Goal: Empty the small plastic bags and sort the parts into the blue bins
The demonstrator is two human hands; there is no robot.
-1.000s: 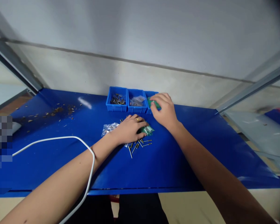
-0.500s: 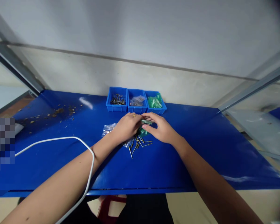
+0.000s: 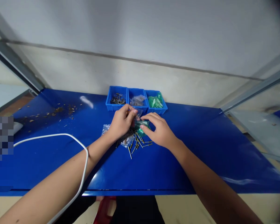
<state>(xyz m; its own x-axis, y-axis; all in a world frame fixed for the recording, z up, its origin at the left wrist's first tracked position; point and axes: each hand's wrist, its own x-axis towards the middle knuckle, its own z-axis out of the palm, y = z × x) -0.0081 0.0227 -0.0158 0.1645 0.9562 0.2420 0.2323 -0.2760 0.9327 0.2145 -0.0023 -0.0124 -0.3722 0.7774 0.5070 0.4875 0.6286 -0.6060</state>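
My left hand (image 3: pixel 123 121) is closed in a pinch, thumb against fingers, on a small clear plastic bag (image 3: pixel 138 114). Facing it, my right hand (image 3: pixel 162 129) has its thumb and forefinger apart, with the fingertips close to the clear bag. A green plastic bag (image 3: pixel 143 128) lies between the hands, beside my right thumb. Several pop rivets (image 3: pixel 136 144) with brassy bodies and thin pins lie loose on the blue table just below. Another clear bag (image 3: pixel 106 128) rests flat under my left wrist, partly hidden by it.
Behind the hands stand three joined blue bins: rivets in the left bin (image 3: pixel 108 105), clear bags in the middle bin (image 3: pixel 140 109), green bags in the right bin (image 3: pixel 163 109). A white cable (image 3: pixel 60 134) crosses my left forearm. Brown debris (image 3: pixel 60 110) is scattered at the table's left.
My left hand has drawn back from the right and now pinches a clear bag. The right hand has shifted slightly down, its fingers still apart.
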